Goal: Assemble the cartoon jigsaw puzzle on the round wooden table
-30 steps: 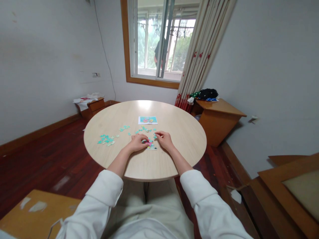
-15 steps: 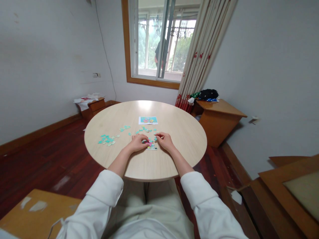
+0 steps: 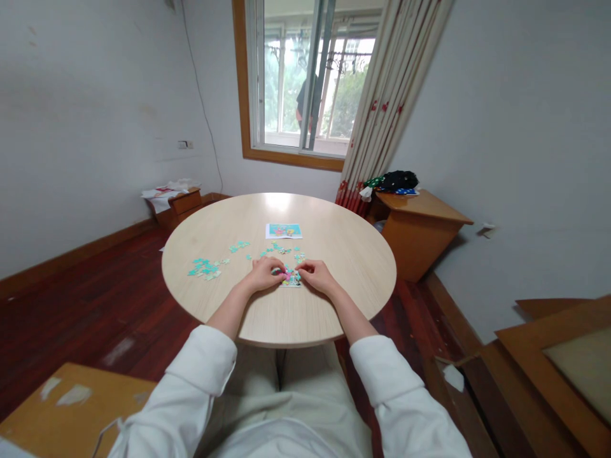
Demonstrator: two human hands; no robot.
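Observation:
A small, partly joined jigsaw puzzle (image 3: pixel 292 282) with pink, white and teal parts lies near the front of the round table. Curled at its left edge is my left hand (image 3: pixel 265 273), thumb and fingers closed on the puzzle's border. From the right, my right hand (image 3: pixel 317 276) pinches a small jigsaw piece at the puzzle's upper right; the fingertips mostly hide it. Loose teal pieces (image 3: pixel 281 249) are scattered just beyond my hands. Behind them lies a picture card (image 3: pixel 284 231) with a teal cartoon scene.
More loose pieces form a pile (image 3: pixel 204 268) on the left of the table (image 3: pixel 334 222), with a smaller cluster (image 3: pixel 239 245) nearer the middle. A wooden cabinet (image 3: pixel 420 216) with cloths on top stands at the right. Someone (image 3: pixel 305 102) is visible beyond the window.
My right hand has moved slightly down and left, bringing its fingertips against the puzzle's upper right. My left hand has stayed in place.

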